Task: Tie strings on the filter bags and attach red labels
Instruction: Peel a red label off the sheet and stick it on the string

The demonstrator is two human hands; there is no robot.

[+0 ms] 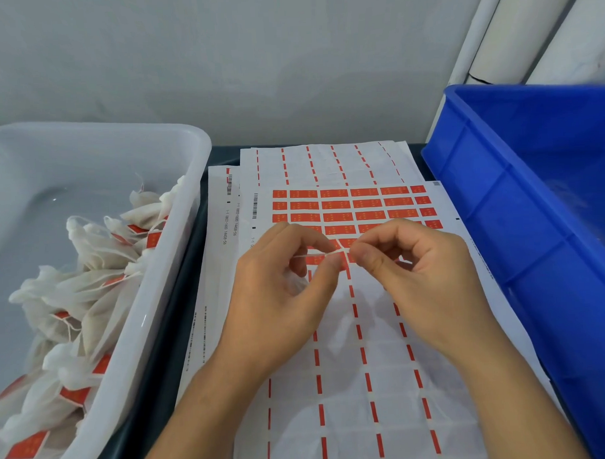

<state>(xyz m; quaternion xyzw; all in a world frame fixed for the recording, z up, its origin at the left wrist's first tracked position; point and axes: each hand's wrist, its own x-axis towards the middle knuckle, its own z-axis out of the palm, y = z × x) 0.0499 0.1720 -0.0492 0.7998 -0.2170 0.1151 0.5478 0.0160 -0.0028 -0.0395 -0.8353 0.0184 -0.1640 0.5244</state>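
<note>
String (321,255) is pinched taut between the left hand (282,291) and right hand (416,277) just above the label sheet (368,381), and an even, opposed pull should be kept so the knot is drawn snug at the filter bag (296,284) neck.

A plain pale grey wall (219,60) stands behind the dark desk (180,302). In the right upper corner some white rolls (513,33) lean against the wall. The light is soft and even.
</note>
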